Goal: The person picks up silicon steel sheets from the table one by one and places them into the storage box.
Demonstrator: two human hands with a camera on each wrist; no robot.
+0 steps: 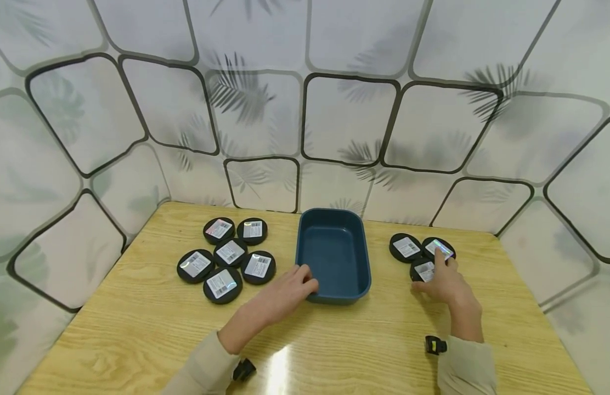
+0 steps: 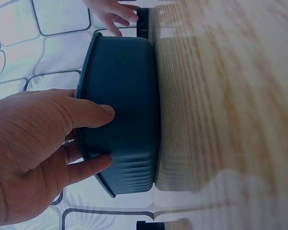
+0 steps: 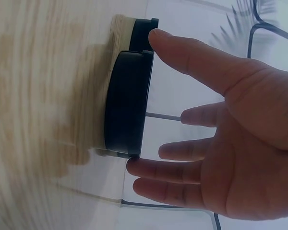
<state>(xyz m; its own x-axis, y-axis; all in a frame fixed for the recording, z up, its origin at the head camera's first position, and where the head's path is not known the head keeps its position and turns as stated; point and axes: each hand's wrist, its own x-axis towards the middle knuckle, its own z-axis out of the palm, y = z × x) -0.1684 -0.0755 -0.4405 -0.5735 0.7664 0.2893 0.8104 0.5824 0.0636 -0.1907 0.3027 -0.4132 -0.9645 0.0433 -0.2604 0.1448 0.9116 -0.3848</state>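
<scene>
Behind everything, a pale backdrop [image 1: 265, 115] with dark line pattern and leaf shadows meets the far edge of the wooden table [image 1: 379, 340]. The table's side edges run apart toward the person, and a wide stretch of wood shows between the two sleeves [image 1: 206, 365]. On the table, near the middle of the far edge, stands the blue container [image 1: 334, 258], upright, with wood showing on both sides of it.

The left hand [image 1: 287, 293] pinches the container's rim at the near left corner. The right hand [image 1: 445, 280] is spread over the right discs [image 1: 405, 248], well inside the table's right edge; whether the fingertips touch, I cannot tell surely. These discs are three, black, lying close together. Six left discs [image 1: 230, 252] lie in a group left of the container, apart from it. Smaller are the black wrist pieces [image 1: 244, 370] and the white labels [image 1: 258, 265] on the discs.

Only the head view shows the container's inside floor. The left wrist view shows instead its ribbed outer wall, with the thumb [image 2: 93, 115] against it. The right wrist view shows a thick disc side and separated fingers, which the head view partly hides.
</scene>
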